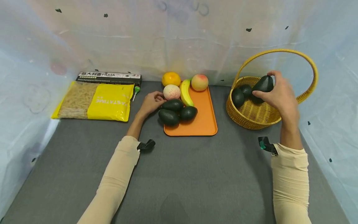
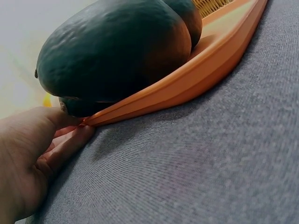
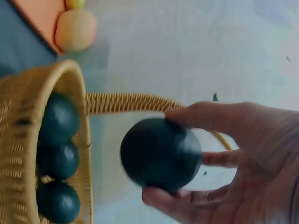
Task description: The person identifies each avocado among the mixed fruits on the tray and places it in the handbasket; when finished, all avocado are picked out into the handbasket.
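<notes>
My right hand [image 1: 282,93] grips a dark green avocado [image 1: 264,84] between thumb and fingers, above the wicker basket [image 1: 253,124]. Inside the basket lie three more avocados [image 3: 58,161]; in the right wrist view the held one is apart from them. My left hand [image 1: 152,102] is at the left edge of the orange tray [image 1: 202,124]. In the left wrist view its thumb and fingers pinch the tray's rim [image 2: 177,91]. Three avocados [image 1: 169,117] rest on the tray's near left part, one right by the left fingertips. Behind them are a pale pink peach [image 1: 171,92] and a banana [image 1: 185,93].
An orange [image 1: 171,79] and a red-yellow peach [image 1: 199,82] sit at the tray's far end. Left of it lie a yellow pasta bag [image 1: 109,101], a black pasta box [image 1: 109,77] and a green lollipop [image 1: 136,90]. The basket's tall handle [image 1: 282,50] arches around my right hand. Plastic sheeting stands behind.
</notes>
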Demonstrator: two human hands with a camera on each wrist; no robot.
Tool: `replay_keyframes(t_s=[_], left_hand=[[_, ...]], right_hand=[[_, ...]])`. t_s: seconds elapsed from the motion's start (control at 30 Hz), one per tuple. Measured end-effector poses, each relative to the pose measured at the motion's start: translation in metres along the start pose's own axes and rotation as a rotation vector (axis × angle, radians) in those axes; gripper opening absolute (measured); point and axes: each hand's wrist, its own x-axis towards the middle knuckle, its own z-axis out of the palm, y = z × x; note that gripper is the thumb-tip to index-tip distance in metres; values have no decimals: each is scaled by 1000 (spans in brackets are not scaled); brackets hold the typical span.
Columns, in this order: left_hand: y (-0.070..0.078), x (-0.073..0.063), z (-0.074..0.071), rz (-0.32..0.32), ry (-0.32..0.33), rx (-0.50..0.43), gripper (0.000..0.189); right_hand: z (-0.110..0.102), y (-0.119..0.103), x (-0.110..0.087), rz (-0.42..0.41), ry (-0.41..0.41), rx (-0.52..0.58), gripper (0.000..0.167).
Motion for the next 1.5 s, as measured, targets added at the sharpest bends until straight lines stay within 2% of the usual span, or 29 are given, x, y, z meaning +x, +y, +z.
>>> replay_keyframes(t_s=[0.1, 0.2, 0.4, 0.47, 0.73, 0.9, 1.3, 1.5], left_hand=[[0, 0, 0, -5, -3, 0, 43], [1, 0, 0, -5, -1, -4, 43], [0, -2, -1, -9, -6, 21, 42], [0, -3, -1, -7, -9, 22, 42], [-2, -3, -2, -5, -2, 22, 44], [0, -3, -1, -1, -4, 7, 44], [1, 1, -2, 5, -6, 22, 44], [3, 1, -2, -10, -13, 31, 45]], right_hand=[[-3, 11, 5, 62, -57, -86, 91], [-2, 25, 13, 103, -127, -173, 84], [17, 55, 28, 171, -253, -272, 65], [25, 63, 31, 181, -244, -292, 58], [45, 75, 38, 204, -128, -327, 51], [46, 75, 39, 201, -98, -323, 46], [42, 77, 33, 145, -78, -275, 51], [41, 79, 32, 139, -81, -258, 45]])
